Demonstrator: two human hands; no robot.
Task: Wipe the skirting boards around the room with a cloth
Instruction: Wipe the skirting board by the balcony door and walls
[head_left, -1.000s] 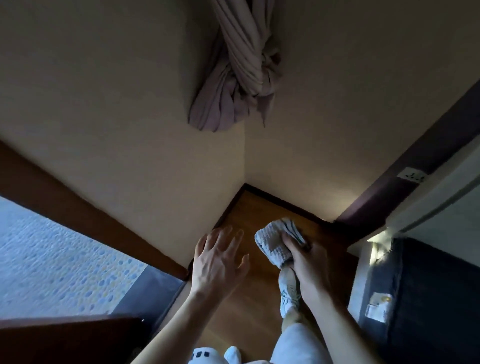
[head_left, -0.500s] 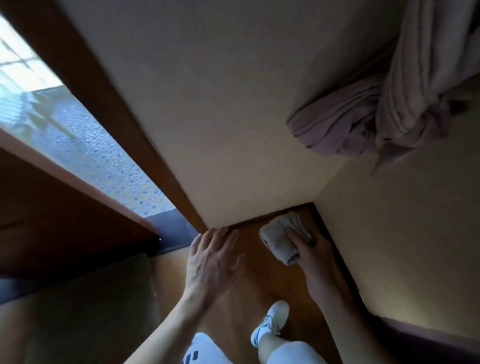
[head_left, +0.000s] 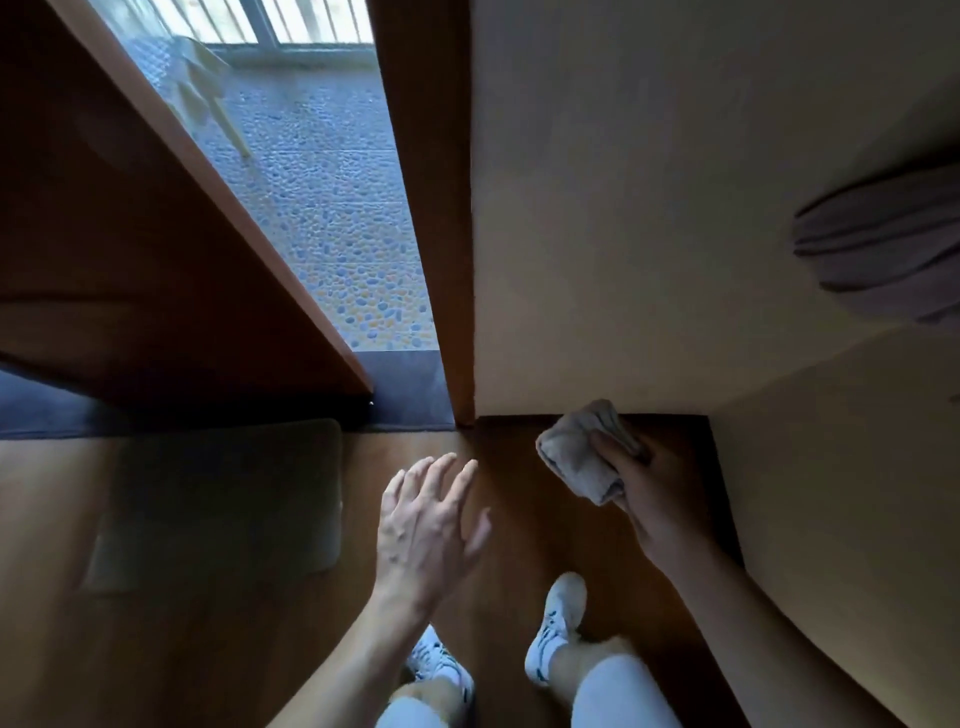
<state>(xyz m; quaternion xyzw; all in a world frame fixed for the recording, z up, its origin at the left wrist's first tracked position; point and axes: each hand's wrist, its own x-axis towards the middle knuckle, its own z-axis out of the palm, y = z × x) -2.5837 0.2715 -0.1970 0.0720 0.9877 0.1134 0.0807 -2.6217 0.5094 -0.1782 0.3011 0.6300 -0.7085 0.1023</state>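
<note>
- Grey cloth, bunched into a wad, sat in the right hand, fingers curled round it and thumb on top.
- The cloth was down at the foot of the cream wall, between the door frame and the room's corner.
- It seemed to touch the dark skirting board, though that strip lay in deep shadow and contact was hard to confirm.
- The left hand hovered over the wooden floor, fingers spread and loose, grasping nothing.
- On the left a brown door stood open, with pebble-patterned flooring beyond it.
- A mat lay on the floor by the threshold, left of the free hand.
- Two white shoes were planted below the hands.
- A bunched curtain hung against the wall at upper right.
</note>
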